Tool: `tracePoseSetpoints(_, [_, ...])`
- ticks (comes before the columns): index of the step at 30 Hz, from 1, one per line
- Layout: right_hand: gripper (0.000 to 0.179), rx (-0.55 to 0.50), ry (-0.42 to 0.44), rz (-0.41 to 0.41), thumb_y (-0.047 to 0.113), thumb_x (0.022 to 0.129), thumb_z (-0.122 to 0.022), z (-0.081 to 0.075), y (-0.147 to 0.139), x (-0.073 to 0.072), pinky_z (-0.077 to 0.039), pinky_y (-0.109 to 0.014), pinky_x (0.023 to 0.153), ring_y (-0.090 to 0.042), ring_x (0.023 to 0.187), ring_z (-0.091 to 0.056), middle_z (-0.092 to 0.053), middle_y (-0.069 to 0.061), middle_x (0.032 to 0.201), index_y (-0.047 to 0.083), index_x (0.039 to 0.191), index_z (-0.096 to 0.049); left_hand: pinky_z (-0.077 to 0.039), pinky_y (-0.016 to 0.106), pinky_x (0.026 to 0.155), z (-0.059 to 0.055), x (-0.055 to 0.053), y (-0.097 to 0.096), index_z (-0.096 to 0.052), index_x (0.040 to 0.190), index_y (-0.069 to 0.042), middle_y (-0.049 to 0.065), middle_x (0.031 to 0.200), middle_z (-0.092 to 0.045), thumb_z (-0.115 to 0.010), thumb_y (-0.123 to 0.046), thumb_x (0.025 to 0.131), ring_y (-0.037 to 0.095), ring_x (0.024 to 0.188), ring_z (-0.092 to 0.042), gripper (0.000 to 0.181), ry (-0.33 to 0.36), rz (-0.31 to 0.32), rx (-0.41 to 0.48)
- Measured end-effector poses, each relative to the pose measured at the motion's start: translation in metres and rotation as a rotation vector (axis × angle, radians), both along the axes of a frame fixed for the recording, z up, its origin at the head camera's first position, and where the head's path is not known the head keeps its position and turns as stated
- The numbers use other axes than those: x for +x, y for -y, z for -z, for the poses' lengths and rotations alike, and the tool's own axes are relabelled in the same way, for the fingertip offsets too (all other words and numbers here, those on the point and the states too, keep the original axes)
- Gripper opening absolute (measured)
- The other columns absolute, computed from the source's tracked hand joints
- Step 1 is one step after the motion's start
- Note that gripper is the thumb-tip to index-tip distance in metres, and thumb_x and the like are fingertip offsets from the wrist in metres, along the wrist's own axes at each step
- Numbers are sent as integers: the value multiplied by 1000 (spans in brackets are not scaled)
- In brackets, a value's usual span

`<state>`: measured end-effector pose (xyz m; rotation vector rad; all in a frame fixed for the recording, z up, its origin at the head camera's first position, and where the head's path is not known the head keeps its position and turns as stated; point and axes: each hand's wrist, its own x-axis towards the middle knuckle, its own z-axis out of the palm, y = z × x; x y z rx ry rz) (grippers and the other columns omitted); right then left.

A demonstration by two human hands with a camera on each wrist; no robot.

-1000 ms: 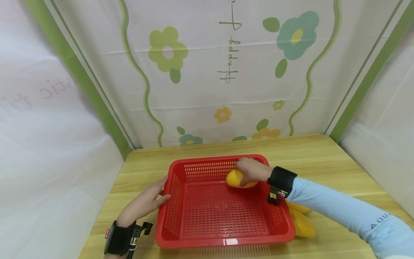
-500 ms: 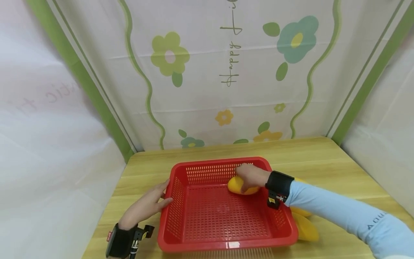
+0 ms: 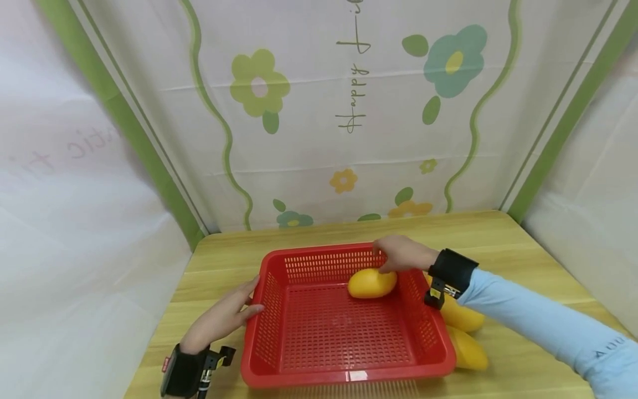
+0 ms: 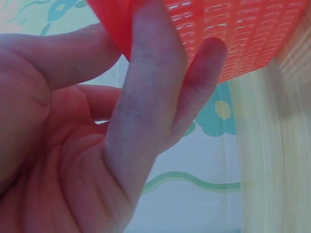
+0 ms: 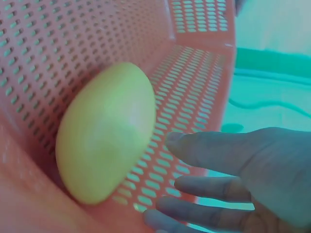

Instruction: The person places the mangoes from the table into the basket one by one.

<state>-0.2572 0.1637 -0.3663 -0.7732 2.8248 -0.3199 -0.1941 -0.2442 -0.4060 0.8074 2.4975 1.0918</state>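
Observation:
A red plastic basket [image 3: 344,332] with perforated walls sits on the table. A yellow mango [image 3: 371,283] lies inside it, in the far right corner. My left hand [image 3: 224,313] holds the basket's left rim, which the left wrist view shows between the thumb and fingers [image 4: 150,82]. Above the far right corner, my right hand [image 3: 404,253] hovers over the mango with its fingers loosely spread. In the right wrist view a gap separates the fingers [image 5: 204,148] from the mango [image 5: 109,131], and nothing lies between them.
More yellow mangoes [image 3: 466,349] lie on the wooden table [image 3: 508,277] along the basket's right side, partly hidden by the basket and the right wrist strap. A white flower-print cloth [image 3: 309,144] stands behind the table, with white cloth at both sides.
My right hand has let go of the mango and moved up and to the right, leaving it in the basket. My left hand stays on the left rim.

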Motion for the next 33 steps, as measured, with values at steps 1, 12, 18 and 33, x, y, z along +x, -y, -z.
tracePoseSetpoints(1, [37, -14, -11, 1, 16, 84, -80, -2, -4, -1, -55, -38, 79, -24, 91, -63, -69, -16, 107, -2, 113, -66, -60, 20, 68, 0, 0, 0, -24, 156, 2, 22, 122, -61, -57, -9, 100, 25, 98, -69, 66, 6, 0, 4])
tracePoseSetpoints(12, [24, -205, -53, -14, 12, 85, -77, -15, -41, -6, -58, -39, 76, -26, 87, -66, -70, -15, 98, -1, 103, -68, -60, 22, 67, 4, -1, 4, -22, 157, 0, 24, 123, -60, -57, -7, 100, 24, 95, -70, 67, 42, -6, 31])
tracePoseSetpoints(18, [36, -307, 39, 23, 14, 88, -75, -10, -62, -1, -61, -42, 83, -34, 99, -68, -69, -20, 108, -6, 115, -64, -61, 23, 67, 3, -2, 5, -22, 157, -1, 23, 121, -60, -56, -7, 100, 19, 93, -70, 67, 69, 16, 47])
tracePoseSetpoints(33, [54, -317, 170, 94, 21, 94, -70, -10, -113, 13, -57, -48, 94, -44, 117, -61, -63, -28, 126, -9, 134, -52, -62, 25, 69, 2, -4, 1, -21, 158, -4, 25, 129, -56, -56, -6, 100, 29, 101, -69, 68, 111, -14, 89])
